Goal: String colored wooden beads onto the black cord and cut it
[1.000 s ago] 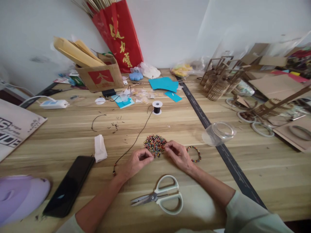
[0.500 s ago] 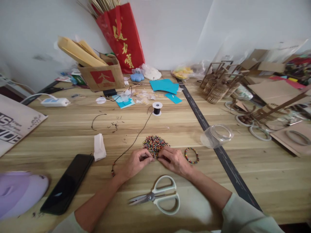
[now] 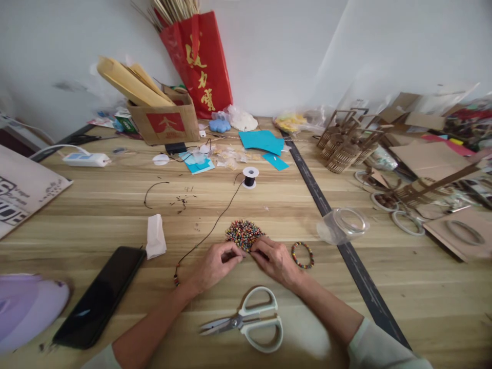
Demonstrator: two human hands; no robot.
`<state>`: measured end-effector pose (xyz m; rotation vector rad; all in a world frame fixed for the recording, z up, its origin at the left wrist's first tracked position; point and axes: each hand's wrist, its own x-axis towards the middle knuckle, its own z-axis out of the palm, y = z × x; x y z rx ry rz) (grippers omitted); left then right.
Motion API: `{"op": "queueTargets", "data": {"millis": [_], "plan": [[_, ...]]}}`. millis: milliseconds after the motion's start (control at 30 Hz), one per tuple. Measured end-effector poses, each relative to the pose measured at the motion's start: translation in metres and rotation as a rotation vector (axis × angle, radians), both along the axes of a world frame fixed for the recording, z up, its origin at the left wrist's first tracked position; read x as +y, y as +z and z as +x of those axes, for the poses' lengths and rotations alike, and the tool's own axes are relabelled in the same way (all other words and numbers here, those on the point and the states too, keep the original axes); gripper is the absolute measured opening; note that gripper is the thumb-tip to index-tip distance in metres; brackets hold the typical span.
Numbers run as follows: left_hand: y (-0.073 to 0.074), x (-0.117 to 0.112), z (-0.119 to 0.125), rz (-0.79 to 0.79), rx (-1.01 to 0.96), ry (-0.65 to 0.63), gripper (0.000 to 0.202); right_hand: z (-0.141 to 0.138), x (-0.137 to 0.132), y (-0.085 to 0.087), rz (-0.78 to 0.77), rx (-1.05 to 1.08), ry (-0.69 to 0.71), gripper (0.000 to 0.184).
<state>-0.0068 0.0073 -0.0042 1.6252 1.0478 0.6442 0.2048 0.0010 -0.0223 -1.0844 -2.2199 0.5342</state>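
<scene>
Bare table lies open left of the cord, which slants from its beaded near end up-right to the spool, while left hand and right hand pinch fingertips shut at the bead pile's near edge, bracelet just beside.

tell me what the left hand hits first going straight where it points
Probably the pile of coloured beads just ahead of the left hand; the right hand lies close beside that line.

Soft even daylight (edges warped)
</scene>
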Motion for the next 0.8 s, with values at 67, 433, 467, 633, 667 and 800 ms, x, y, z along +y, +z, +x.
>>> {"op": "queueTargets", "data": {"millis": [67, 433, 467, 633, 667, 800], "plan": [[0.000, 0.001, 0.000, -0.009, -0.009, 0.003, 0.010, 0.001, 0.001, -0.002, -0.025, 0.028, 0.004, 0.011], [0.007, 0.004, -0.004, -0.125, -0.062, 0.053, 0.014, 0.002, 0.004, 0.003, -0.207, 0.220, -0.073, 0.009], [0.008, 0.004, -0.004, -0.147, -0.085, 0.058, 0.014, 0.002, 0.005, 0.004, -0.238, 0.233, -0.095, 0.010], [0.010, 0.006, -0.008, -0.234, -0.194, 0.108, 0.019, 0.001, 0.006, 0.007, -0.381, 0.352, -0.196, 0.015], [0.010, 0.007, -0.008, -0.244, -0.217, 0.122, 0.020, 0.001, 0.005, 0.006, -0.388, 0.379, -0.206, 0.016], [0.012, 0.007, -0.009, -0.284, -0.272, 0.165, 0.024, -0.003, 0.003, 0.006, -0.317, 0.402, -0.202, 0.016]]}}
